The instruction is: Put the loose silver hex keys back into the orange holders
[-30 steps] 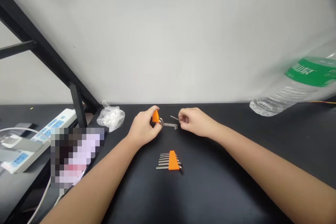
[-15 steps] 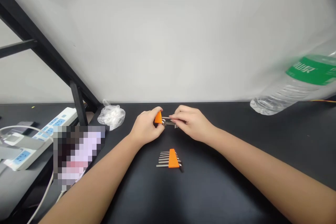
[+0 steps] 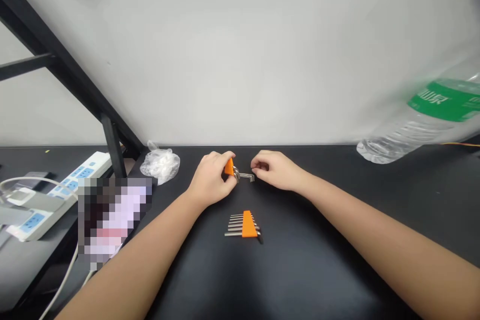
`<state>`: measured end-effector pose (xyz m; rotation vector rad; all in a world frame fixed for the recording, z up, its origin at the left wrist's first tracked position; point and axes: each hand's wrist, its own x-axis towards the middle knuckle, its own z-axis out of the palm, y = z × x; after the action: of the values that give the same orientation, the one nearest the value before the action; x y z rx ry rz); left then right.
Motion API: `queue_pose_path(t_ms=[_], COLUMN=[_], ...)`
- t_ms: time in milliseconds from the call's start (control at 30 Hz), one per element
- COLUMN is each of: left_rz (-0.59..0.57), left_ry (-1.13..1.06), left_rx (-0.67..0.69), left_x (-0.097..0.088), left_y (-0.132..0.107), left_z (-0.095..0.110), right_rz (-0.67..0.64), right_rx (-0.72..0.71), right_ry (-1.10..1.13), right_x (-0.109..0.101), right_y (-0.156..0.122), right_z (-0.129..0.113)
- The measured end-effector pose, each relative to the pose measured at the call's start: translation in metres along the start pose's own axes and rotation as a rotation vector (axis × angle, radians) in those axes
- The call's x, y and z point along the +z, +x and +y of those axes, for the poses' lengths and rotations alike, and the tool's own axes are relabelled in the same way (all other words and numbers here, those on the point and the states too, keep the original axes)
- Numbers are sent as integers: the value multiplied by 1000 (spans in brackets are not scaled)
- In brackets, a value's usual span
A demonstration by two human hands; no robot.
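Observation:
My left hand [image 3: 213,179] grips an orange hex key holder [image 3: 229,167] between thumb and fingers. The bent metal ends of several hex keys show at its right side, by my thumb. Just right of it, several small L-shaped hex keys [image 3: 248,176] lie on the black table. My right hand [image 3: 276,170] is beside their bent ends, fingers curled and thumb slightly apart, with nothing visible in its grasp. Nearer to me lies a second orange hex key holder [image 3: 249,224], filled with hex keys whose long ends point left. My left palm hides part of the held holder.
A crumpled clear plastic bag [image 3: 161,165] lies left of my hands. Farther left are a white power strip [image 3: 62,195] with cables, a blurred-out screen-like object [image 3: 116,220] and a black metal frame [image 3: 75,80]. A large water bottle [image 3: 423,120] stands at the right, by the wall.
My right hand has let go of the hex key it pinched at the holder and drawn slightly right. That key no longer shows between my hands. The left hand still grips the holder.

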<state>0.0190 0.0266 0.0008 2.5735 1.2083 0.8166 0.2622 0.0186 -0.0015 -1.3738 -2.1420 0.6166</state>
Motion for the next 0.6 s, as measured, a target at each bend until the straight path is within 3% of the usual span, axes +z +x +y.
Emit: queue_pose_path(t_ms=[200, 433, 600], left_rz=[-12, -36, -62], left_ry=[16, 23, 8], left_rx=[-36, -12, -3], left_x=[2, 3, 4], left_y=[-1, -1, 0], left_z=[-4, -4, -5], right_rz=[-113, -178, -229], right_rx=[-31, 213, 223], right_ry=[-171, -419, -393], right_x=[1, -9, -11], right_y=[-2, -5, -5], right_z=[1, -4, -7])
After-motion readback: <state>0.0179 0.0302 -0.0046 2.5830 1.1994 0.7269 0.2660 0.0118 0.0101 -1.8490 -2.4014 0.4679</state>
